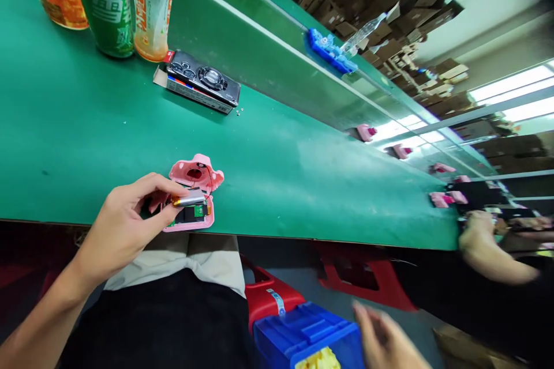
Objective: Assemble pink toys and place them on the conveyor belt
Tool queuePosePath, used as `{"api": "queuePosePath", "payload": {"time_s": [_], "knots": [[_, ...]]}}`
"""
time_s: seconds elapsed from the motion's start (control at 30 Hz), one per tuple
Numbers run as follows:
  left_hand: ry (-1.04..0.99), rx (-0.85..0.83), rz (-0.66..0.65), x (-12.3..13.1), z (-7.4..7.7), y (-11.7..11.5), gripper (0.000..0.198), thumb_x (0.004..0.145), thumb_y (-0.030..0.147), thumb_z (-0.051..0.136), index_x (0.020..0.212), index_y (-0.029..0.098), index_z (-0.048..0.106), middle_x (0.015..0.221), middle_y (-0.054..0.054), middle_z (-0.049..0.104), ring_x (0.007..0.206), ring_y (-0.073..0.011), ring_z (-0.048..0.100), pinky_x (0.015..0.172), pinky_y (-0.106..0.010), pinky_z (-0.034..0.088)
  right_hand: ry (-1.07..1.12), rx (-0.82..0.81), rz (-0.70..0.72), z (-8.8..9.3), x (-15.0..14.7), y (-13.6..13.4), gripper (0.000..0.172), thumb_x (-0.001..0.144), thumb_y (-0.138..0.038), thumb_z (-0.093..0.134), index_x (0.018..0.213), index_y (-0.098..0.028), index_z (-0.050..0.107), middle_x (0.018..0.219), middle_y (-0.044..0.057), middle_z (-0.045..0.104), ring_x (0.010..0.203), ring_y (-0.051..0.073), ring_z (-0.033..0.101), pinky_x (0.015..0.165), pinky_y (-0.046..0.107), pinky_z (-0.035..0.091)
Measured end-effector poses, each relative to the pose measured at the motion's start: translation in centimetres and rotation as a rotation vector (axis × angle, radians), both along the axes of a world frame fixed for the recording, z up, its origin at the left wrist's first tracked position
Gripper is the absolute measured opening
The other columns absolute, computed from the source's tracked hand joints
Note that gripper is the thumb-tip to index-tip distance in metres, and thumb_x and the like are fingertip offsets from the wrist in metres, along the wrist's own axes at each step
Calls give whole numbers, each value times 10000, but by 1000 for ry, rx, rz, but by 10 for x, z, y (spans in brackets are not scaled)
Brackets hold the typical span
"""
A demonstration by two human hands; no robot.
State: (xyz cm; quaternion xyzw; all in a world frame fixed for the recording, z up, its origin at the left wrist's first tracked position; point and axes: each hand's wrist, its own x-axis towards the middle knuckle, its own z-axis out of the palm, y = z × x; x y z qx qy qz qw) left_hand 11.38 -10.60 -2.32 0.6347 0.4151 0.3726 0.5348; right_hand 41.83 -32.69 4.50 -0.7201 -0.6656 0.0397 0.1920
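Observation:
My left hand (125,216) pinches a silver pouch battery (190,198) between thumb and fingers, just above an open pink plastic case (210,220). Inside the case's lower half a green circuit board (198,211) and dark parts show, partly covered by the hand and battery. The case's other pink shell (197,172) lies behind it, with thin wires running between the two. Down at the lower right, my right hand (385,337) is beside the blue plastic bin (307,326), its fingers somewhat apart and slightly blurred. Nothing shows in it.
Yellow material (319,360) sits in the bin, which rests on a red stool (274,294). A camera-printed box (201,82), a green can (106,8) and two bottles stand at the back left. Several pink items line the far right, near another person's arm (489,245).

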Motion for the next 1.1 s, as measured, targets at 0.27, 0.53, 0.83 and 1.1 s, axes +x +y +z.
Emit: {"api": "queuePosePath", "payload": {"time_s": [0.27, 0.53, 0.83, 1.1], "knots": [[-24, 77, -80, -1, 2, 2, 92, 937, 236, 655, 985, 219, 732, 930, -32, 719, 859, -167, 650, 699, -283, 469, 105, 27, 626, 21, -82, 191, 215, 987, -151, 632, 1180, -199, 713, 1111, 54, 773, 974, 178, 737, 849, 294, 594], [-41, 117, -80, -1, 0, -1, 148, 965, 194, 638, 1089, 258, 687, 958, 4, 696, 843, -134, 638, 699, -252, 480, 105, -160, 772, 21, -93, 212, 228, 944, -162, 701, 1171, -159, 712, 1129, 57, 772, 943, 165, 731, 851, 279, 558], [293, 645, 122, 9, -3, -11, 124, 959, 69, 621, 1027, 147, 689, 988, -56, 703, 932, -161, 660, 865, -303, 545, 52, -17, 722, 1, -78, 188, 196, 979, -189, 653, 1158, -169, 730, 1057, 82, 741, 956, 183, 701, 839, 313, 607], [380, 656, 150, 12, -5, -16, 138, 972, 61, 586, 1046, 153, 658, 1054, -65, 692, 989, -185, 668, 915, -338, 556, -133, -8, 751, -17, -93, 178, 195, 1024, -144, 516, 1077, -124, 703, 950, 94, 681, 867, 189, 624, 799, 345, 614]]}}
